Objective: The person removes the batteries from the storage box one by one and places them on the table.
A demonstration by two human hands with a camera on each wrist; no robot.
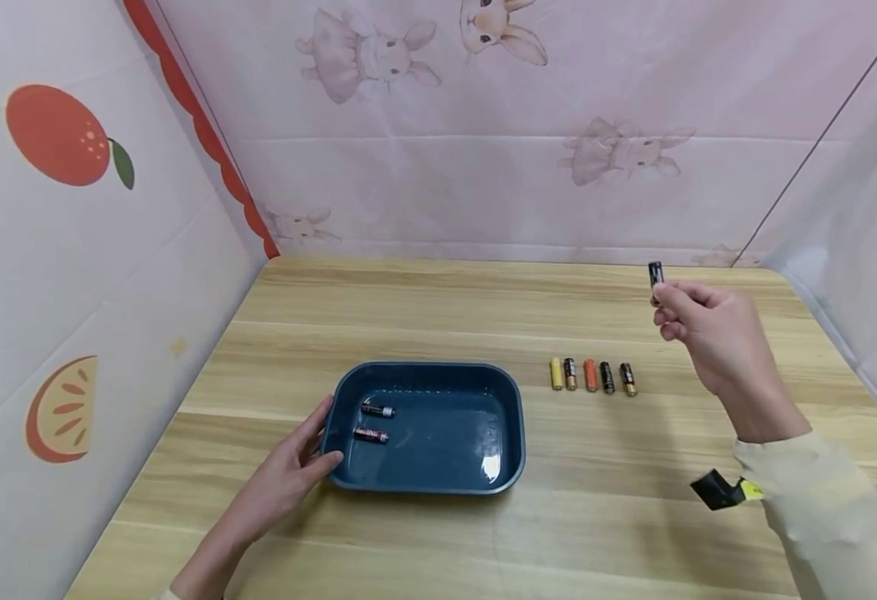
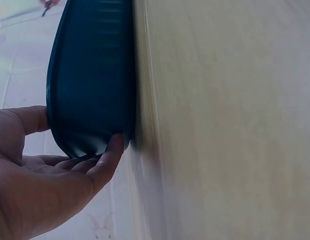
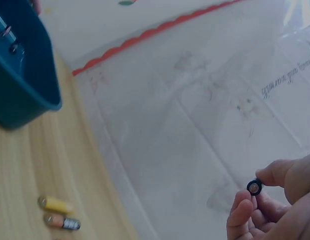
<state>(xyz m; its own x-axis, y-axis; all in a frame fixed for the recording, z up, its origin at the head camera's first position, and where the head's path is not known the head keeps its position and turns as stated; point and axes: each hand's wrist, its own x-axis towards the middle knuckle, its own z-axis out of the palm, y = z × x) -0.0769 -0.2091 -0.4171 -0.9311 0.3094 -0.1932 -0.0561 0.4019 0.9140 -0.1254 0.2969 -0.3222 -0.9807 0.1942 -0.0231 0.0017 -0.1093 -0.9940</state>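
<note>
My right hand (image 1: 724, 342) is raised above the table's right side and pinches a black battery (image 1: 656, 277) between thumb and fingers. In the right wrist view the battery (image 3: 254, 187) shows its round end. My left hand (image 1: 288, 467) grips the left end of a dark blue plastic basin (image 1: 423, 487), thumb at the rim and fingers along the outer wall (image 2: 94, 75). Inside lie a black-and-silver battery (image 1: 378, 410) and a dark red battery (image 1: 371, 436). Right of the basin stretches a row of batteries: yellow (image 1: 556, 374), orange (image 1: 591, 376) and several dark ones (image 1: 628, 379).
The wood-grain table (image 1: 408, 312) meets a pink rabbit-print cloth (image 1: 446, 183) at the back. White fruit-print cloth (image 1: 131, 275) hangs on the left, and pale cloth (image 1: 874, 250) on the right. A black tab (image 1: 718, 490) sticks out from the right sleeve.
</note>
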